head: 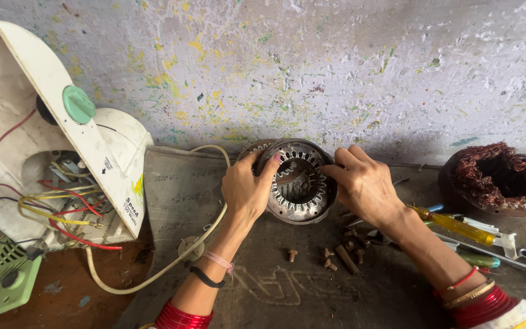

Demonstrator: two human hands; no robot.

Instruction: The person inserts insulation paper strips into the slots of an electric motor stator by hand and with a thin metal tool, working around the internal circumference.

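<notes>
Both hands steady a bare motor stator (299, 183) tilted upright on a grey mat (171, 183) against the paint-flecked wall: the left hand (246, 187) pinches its rim, the right hand (365, 183) curls its grip over the opposite edge. The slotted steel ring looks heavy and rigid, best held by its outer rim. Loose bolts (330, 259) lie just below

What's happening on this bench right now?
A person grips a round, slotted metal motor ring with both bare hands, left hand on its left rim, right hand on its right. Small rusty bolts lie in front; a yellow-handled screwdriver and a burnt copper winding sit to the right, an opened white appliance casing to the left.
</notes>
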